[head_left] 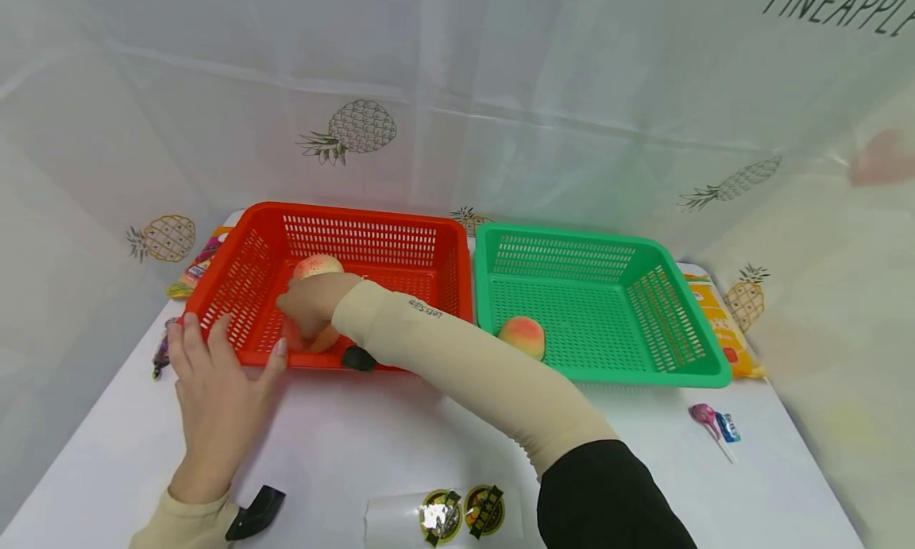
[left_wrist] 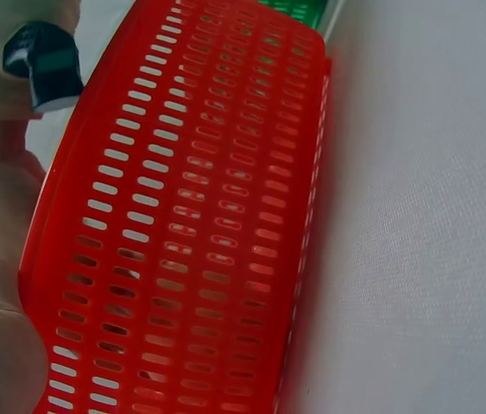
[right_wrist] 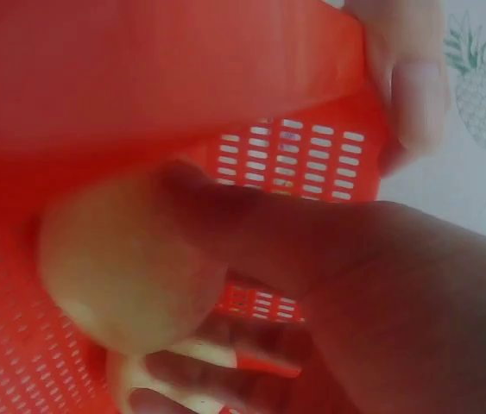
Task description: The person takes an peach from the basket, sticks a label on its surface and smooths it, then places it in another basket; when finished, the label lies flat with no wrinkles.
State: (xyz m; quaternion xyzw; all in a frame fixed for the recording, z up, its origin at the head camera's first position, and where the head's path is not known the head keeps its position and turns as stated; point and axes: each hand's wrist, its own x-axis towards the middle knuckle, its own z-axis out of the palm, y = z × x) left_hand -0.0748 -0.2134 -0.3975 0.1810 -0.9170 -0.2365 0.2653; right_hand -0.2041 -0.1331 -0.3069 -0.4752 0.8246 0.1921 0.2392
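My right hand reaches down inside the red basket, close to its near wall. It grips a peach, with the thumb across the fruit's side; most of this peach is hidden in the head view. Just behind the hand lies another pink-yellow peach. My left hand holds the near left corner of the red basket, its fingers over the left rim and its thumb on the front rim. One more peach sits in the near left corner of a green basket.
Snack packs lie beside the baskets, an orange-purple one at left and a yellow one at right. A pink lollipop lies near the right edge. In front is a clear package with round stickers. A pineapple-print curtain hangs behind.
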